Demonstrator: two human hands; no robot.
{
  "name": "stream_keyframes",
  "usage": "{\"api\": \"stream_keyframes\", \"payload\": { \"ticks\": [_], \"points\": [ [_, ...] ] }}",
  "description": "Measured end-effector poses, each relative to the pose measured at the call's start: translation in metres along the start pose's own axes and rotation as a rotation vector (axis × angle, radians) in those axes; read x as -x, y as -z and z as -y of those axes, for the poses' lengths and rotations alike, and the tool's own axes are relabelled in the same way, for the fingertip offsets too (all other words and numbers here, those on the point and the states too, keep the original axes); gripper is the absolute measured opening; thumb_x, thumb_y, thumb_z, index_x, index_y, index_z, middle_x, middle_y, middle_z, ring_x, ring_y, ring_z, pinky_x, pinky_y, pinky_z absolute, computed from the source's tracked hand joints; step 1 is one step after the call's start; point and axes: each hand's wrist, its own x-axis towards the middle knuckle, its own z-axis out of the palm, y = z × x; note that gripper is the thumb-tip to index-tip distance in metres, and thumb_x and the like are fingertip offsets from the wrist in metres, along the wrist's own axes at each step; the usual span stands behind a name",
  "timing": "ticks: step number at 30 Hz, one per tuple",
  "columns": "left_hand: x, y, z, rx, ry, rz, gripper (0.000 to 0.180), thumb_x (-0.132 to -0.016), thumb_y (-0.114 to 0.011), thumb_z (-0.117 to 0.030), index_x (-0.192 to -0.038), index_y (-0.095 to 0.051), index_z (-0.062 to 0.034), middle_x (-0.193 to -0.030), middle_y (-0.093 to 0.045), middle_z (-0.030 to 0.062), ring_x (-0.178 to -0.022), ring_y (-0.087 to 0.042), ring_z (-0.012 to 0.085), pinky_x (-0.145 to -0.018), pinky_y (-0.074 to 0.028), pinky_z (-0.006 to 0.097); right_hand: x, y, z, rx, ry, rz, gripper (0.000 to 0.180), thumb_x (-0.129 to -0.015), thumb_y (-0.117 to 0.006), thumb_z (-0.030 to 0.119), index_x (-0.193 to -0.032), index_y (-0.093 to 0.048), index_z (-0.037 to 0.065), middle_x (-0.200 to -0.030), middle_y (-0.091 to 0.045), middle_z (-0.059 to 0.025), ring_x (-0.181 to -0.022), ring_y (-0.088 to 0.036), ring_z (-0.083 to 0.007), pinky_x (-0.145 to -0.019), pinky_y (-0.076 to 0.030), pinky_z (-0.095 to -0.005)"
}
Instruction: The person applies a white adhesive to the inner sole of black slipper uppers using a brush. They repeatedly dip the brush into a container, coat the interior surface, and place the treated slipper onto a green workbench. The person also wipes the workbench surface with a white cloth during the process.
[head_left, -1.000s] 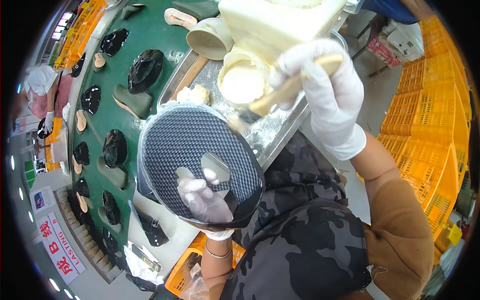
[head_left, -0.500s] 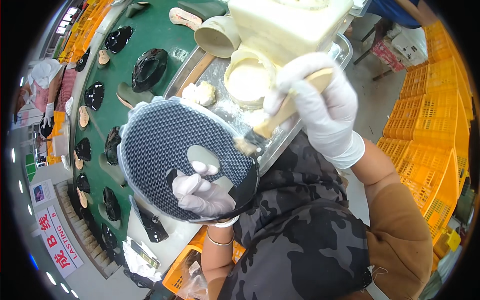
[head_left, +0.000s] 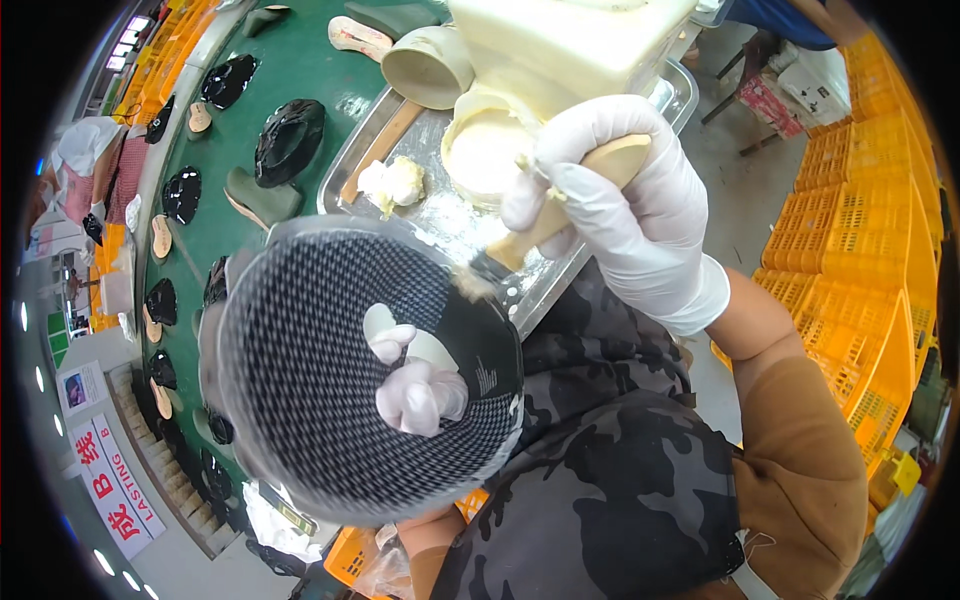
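Bristles (head_left: 470, 285) are marking the key relation in the head view: they are lying over the edge of the shoe upper (head_left: 300, 370) nearest the right hand (head_left: 645, 220), though blur is hiding whether they are touching it. The upper is spreading around the left hand (head_left: 425, 395), to the left of and below the right hand, its patterned lining facing up; foreshortening and smearing are making its long axis hard to tell. The left hand is holding it from beneath, fingers curling through the opening, palm hidden. The right hand is closing its fingers around the wooden brush (head_left: 515, 250), wrist bending inward, forearm rising from the lower right, the brush slanting down-left toward the upper. Beyond the upper and left of the right hand, a tub (head_left: 446, 150) of white paste (head_left: 485, 155) is standing in a metal tray (head_left: 562, 280); farther left, a green counter (head_left: 310, 50) is stretching away.
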Motion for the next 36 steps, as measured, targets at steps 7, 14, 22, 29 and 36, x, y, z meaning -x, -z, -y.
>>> {"api": "stream_keyframes", "payload": {
  "ticks": [7, 14, 22, 29, 36],
  "points": [
    [0.003, 0.008, 0.009, -0.093, -0.115, 0.042, 0.029, -0.098, -0.037, -0.026, -0.103, -0.046, 0.0013, -0.084, -0.038, 0.0073, -0.063, -0.042, 0.0208, -0.062, -0.049, 0.036, 0.002, 0.009, -0.004, 0.398, 0.043, 0.244, 0.016, -0.091, -0.054, 0.007, -0.104, -0.047, 0.002, -0.085, -0.060, -0.0062, -0.070, -0.059, -0.0063, -0.054, -0.047, -0.0155],
    [0.000, 0.016, 0.001, -0.131, -0.167, 0.080, 0.027, -0.098, -0.036, -0.025, -0.103, -0.044, 0.0005, -0.084, -0.038, 0.0071, -0.066, -0.044, 0.0220, -0.065, -0.048, 0.037, 0.004, 0.005, 0.028, 0.021, -0.258, 0.173, 0.017, -0.092, -0.052, 0.017, -0.103, -0.047, 0.005, -0.078, -0.061, -0.0081, -0.060, -0.060, -0.0098, -0.046, -0.047, -0.0172],
    [0.005, 0.014, 0.003, -0.121, -0.186, 0.083, 0.024, -0.098, -0.035, -0.023, -0.104, -0.042, -0.0005, -0.085, -0.038, 0.0069, -0.070, -0.046, 0.0233, -0.069, -0.048, 0.038, 0.017, 0.012, 0.022, -0.212, -0.485, 0.157, 0.018, -0.090, -0.055, 0.012, -0.103, -0.044, 0.006, -0.083, -0.062, -0.0124, -0.064, -0.061, -0.0119, -0.048, -0.048, -0.0182],
    [0.009, 0.015, 0.009, -0.137, -0.177, 0.095, 0.022, -0.099, -0.034, -0.022, -0.104, -0.040, -0.0014, -0.085, -0.038, 0.0067, -0.073, -0.048, 0.0244, -0.072, -0.048, 0.039, 0.016, 0.012, -0.019, 0.052, -0.228, 0.123, 0.015, -0.089, -0.055, 0.006, -0.101, -0.046, 0.005, -0.089, -0.059, -0.0068, -0.077, -0.060, -0.0100, -0.057, -0.050, -0.0200],
    [0.003, 0.022, 0.011, -0.197, -0.130, 0.140, 0.020, -0.099, -0.033, -0.021, -0.104, -0.038, -0.0022, -0.085, -0.038, 0.0066, -0.076, -0.050, 0.0256, -0.075, -0.048, 0.040, 0.008, -0.001, -0.055, 0.158, 0.256, 0.047, 0.015, -0.086, -0.062, 0.006, -0.097, -0.052, 0.006, -0.085, -0.061, -0.0039, -0.075, -0.061, -0.0134, -0.067, -0.048, -0.0245]
  ]
}}
